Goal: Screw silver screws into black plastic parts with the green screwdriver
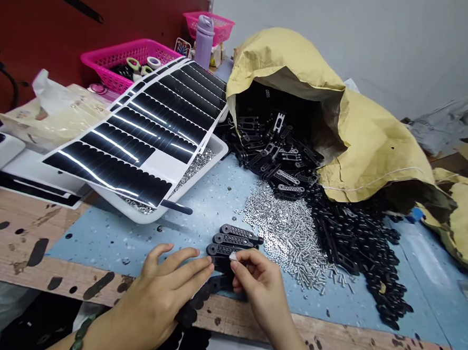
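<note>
My left hand (175, 282) lies palm down at the table's front edge, fingers stretched out, its fingertips by a dark piece (221, 264). Its thumb side faces away from me. Close by on the right, my right hand (261, 282) pinches a small whitish piece (232, 256) between thumb and forefinger; its exact kind is too small to make out. Just beyond both hands, black perforated plastic arms (230, 240) lie side by side. A black strip with rounded edges (194, 305) hangs over the edge, partly covered by my left hand.
Loose silver screws and nuts (293, 242) lie in a heap right of centre, beside black plastic parts (371, 257). A yellow paper sack (289, 54) spills black parts. Black sticker sheets (163, 163) rest across a white tray (144, 217). Behind stand a pink basket (102, 64) and a purple bottle (204, 44).
</note>
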The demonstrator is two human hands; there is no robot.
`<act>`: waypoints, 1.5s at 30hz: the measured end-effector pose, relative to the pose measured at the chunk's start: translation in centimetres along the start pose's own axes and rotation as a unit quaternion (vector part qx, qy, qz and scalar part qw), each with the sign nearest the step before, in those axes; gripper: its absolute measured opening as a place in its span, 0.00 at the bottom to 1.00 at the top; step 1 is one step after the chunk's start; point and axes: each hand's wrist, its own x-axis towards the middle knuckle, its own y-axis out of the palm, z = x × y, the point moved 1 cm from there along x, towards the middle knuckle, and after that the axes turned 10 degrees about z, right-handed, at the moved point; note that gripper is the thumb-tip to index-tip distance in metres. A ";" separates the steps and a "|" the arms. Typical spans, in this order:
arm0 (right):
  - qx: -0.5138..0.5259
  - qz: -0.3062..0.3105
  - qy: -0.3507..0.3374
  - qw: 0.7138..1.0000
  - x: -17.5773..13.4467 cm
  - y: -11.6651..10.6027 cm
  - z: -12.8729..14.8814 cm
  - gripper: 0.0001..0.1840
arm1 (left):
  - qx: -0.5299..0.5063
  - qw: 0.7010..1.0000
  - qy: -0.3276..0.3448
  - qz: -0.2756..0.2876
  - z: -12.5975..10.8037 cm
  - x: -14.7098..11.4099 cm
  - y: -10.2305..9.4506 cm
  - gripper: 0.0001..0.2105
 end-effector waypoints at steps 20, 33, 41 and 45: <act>-0.140 -0.013 -0.018 0.990 0.2 0.4 0.1 0.07 | -0.007 1.000 0.009 -0.001 0.2 0.4 0.1 0.29; -0.351 0.144 -0.223 0.898 -1.7 1.0 3.0 0.15 | -0.088 0.992 -0.038 0.087 -0.5 1.3 -1.8 0.22; -0.055 -0.033 -0.087 0.994 -0.9 -0.9 2.0 0.06 | -0.070 0.994 -0.079 0.012 0.4 0.7 -1.3 0.24; -0.033 -0.028 -0.053 0.998 0.6 -0.8 1.0 0.05 | -0.023 0.999 -0.043 0.024 0.5 1.2 -0.5 0.31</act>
